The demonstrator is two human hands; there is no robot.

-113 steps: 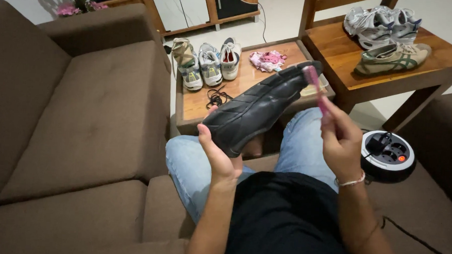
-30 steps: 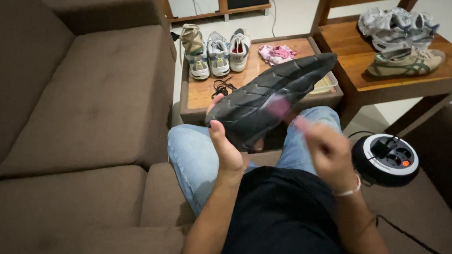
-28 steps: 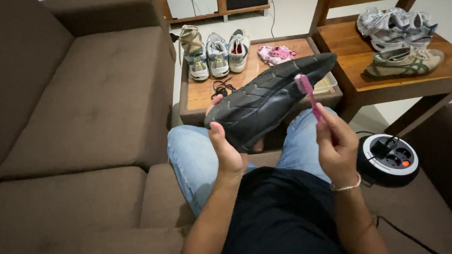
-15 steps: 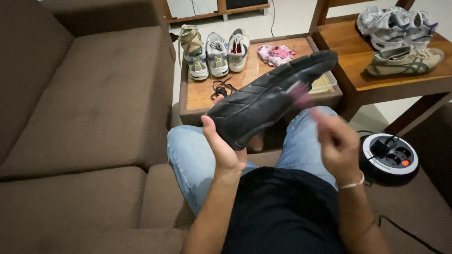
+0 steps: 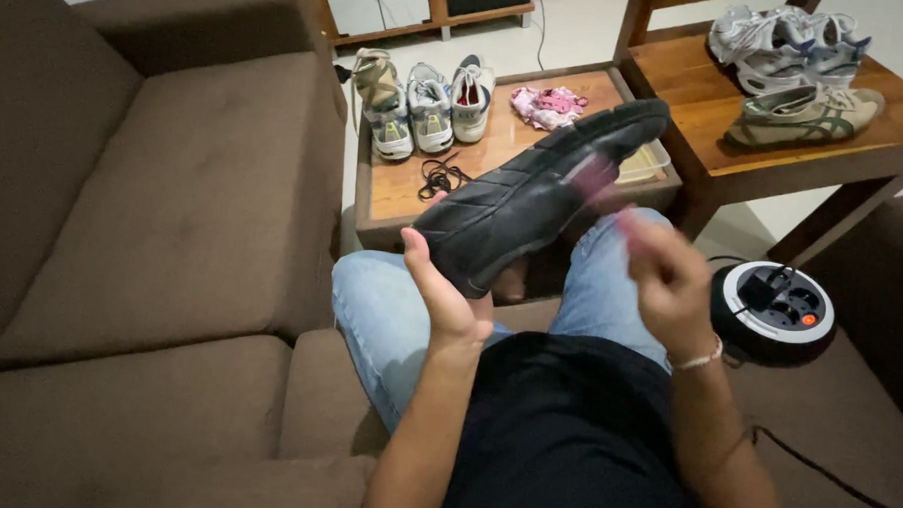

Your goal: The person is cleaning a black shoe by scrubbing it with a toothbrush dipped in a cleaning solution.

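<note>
My left hand [image 5: 445, 294] grips the heel end of a black shoe [image 5: 534, 192], held sole-up over my lap with the toe pointing away to the right. Blurred with motion, my right hand [image 5: 671, 277] holds a small pink brush [image 5: 599, 184] whose head lies against the sole near its middle. I sit on a brown sofa [image 5: 162, 234] in blue jeans and a dark shirt. A thin bracelet circles my right wrist.
A low wooden table [image 5: 404, 187] ahead carries three pale sneakers [image 5: 427, 103], a black lace [image 5: 439, 173], a pink cloth [image 5: 549, 104] and a clear tray. A second wooden table [image 5: 697, 92] at right bears more sneakers [image 5: 802, 111]. A round cable reel [image 5: 775, 310] lies beside my right leg.
My right hand keeps moving the pink brush back and forth along the sole; it now sits lower and nearer mid-sole. The left hand still holds the shoe in about the same spot.
</note>
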